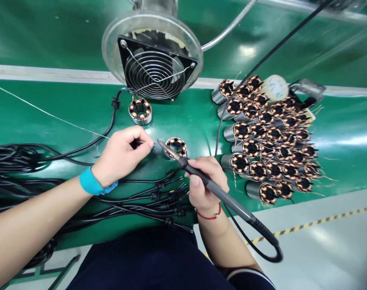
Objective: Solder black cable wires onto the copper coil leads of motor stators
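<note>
My left hand [121, 155] pinches a thin dark cable end with fine coloured leads, close beside a copper-wound motor stator [175, 147] that lies on the green bench mat [183, 117]. My right hand [204, 185] is shut around a black soldering iron [210, 183]. The iron's metal tip [160, 143] points left, just above the stator's rim, and I cannot tell if it touches. A second stator [140, 111] sits farther back, with a black cable [112, 121] running from it. A thin pale wire [50, 110] stretches toward my left hand.
A round metal-ringed fan with a wire guard [154, 66] stands behind the stators. Several upright stators in metal housings [268, 149] crowd the bench at right. Black cables [14, 159] lie coiled at left, with connector ends [168, 197] below my hands. A grey floor [316, 249] lies beyond the bench edge.
</note>
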### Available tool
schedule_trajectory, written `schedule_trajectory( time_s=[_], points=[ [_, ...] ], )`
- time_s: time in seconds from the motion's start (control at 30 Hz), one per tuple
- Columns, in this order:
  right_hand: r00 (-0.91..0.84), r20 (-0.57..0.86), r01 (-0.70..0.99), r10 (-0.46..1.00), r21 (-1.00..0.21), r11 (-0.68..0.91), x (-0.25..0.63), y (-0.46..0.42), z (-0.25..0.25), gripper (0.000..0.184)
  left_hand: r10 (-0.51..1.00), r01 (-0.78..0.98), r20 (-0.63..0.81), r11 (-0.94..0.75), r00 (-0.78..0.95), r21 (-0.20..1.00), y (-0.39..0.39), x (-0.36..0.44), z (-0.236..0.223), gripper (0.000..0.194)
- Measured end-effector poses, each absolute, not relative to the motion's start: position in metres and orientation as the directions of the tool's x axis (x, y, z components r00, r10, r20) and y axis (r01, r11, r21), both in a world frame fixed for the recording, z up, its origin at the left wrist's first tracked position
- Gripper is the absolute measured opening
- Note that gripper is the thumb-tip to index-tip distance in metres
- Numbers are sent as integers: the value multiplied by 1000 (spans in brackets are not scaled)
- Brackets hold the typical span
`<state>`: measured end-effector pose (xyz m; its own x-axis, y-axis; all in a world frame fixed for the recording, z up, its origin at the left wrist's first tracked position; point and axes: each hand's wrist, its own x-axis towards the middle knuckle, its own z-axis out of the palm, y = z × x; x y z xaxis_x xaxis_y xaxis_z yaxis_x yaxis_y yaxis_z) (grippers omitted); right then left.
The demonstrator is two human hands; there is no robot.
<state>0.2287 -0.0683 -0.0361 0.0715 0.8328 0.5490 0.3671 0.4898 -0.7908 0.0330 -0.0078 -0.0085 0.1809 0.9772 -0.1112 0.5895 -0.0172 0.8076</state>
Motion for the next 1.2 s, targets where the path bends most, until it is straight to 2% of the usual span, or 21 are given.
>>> schedule_trajectory(
  time_s=[0.33,0.67,1.2],
  points=[
    [93,561,395,823,-779,486,231,-70,-36,20,978,568,-107,-13,177,823,-8,31,-14,10],
    [90,574,382,814,-774,504,228,-68,-37,19,979,489,-163,85,119,868,-5,33,-15,9],
    [60,596,439,801,-736,515,230,-69,-38,19,973,450,-204,135,110,883,-5,36,-14,9]
  ],
)
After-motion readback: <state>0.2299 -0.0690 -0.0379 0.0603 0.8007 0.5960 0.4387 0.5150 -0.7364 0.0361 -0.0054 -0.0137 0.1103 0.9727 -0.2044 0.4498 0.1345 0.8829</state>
